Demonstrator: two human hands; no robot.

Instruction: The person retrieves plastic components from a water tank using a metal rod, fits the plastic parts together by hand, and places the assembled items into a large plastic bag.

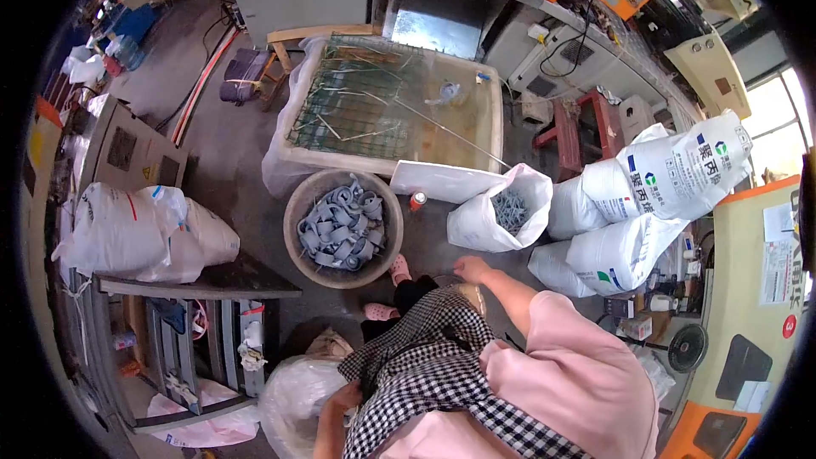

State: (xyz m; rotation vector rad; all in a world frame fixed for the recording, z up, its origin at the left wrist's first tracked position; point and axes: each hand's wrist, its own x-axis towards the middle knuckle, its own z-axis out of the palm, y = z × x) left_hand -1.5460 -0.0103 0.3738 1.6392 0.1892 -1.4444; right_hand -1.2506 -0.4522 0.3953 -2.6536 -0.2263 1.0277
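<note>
Found right hand [469, 269] extended forward over the floor, near the lower edge of an open white sack [473, 226]; noted fingers bent inward, but could not tell whether pinching anything. Located left hand [344, 394] low against a checked apron [416, 353], beside a clear plastic bag [293, 404]; could not tell spread from closed, with fingers partly hidden. Observed grey curved parts [342, 229] heaped inside a round tub [393, 219], set on the floor ahead of pink shoes [399, 269] and well apart from both hands. Recorded slender grey pieces [510, 211] inside the open white sack. Noted a red can [417, 201] standing between tub and sack, near a white board [442, 180] at the near edge of a water tank [495, 123]. Logged printed full sacks [680, 170] stacked to the right, and further white sacks [136, 234] on a dark table [263, 276] to the left.
</note>
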